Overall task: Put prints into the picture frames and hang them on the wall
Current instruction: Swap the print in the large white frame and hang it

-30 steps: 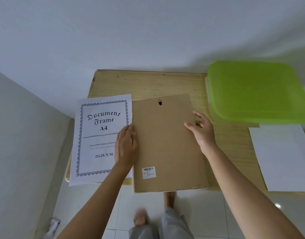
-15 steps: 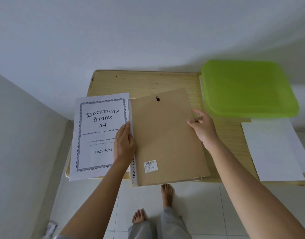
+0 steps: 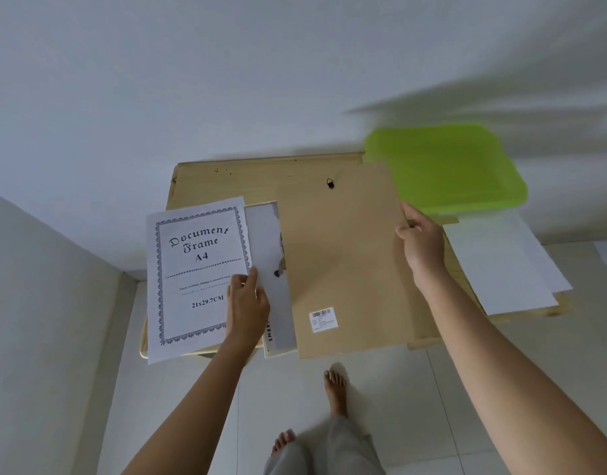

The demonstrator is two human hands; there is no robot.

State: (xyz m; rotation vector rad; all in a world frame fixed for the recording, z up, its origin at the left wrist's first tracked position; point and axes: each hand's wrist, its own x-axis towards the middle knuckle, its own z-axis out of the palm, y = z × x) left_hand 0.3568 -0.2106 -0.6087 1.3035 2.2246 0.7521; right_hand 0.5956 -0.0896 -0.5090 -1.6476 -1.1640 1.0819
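Backing board (image 3: 346, 262) is what my right grip (image 3: 422, 241) is grasping: fingers curl round its right edge with the thumb on top, so the thin panel moves as one piece and doesn't flex. It lies skewed to the right of the frame (image 3: 270, 337), hanger hook (image 3: 330, 183) facing up, because the frame rests face down on the tabletop (image 3: 244, 176) to be loaded from behind. The board's near end overhangs the tabletop edge toward me.

My left grip (image 3: 247, 303) is released and clasps nothing. Its fingers lie flat where the "Document Frame A4" insert sheet (image 3: 196, 269) meets the frame's left rail, and I judge this pins the frame so it doesn't drag along with the board.

A pale sheet (image 3: 264, 241) shows in the uncovered strip of the frame, with a sliver of colour at the board's edge. I cannot tell whether it is a print. Blank white sheets (image 3: 494, 265) wait beyond my right grip, near the green lid (image 3: 446, 169), within easy reach.
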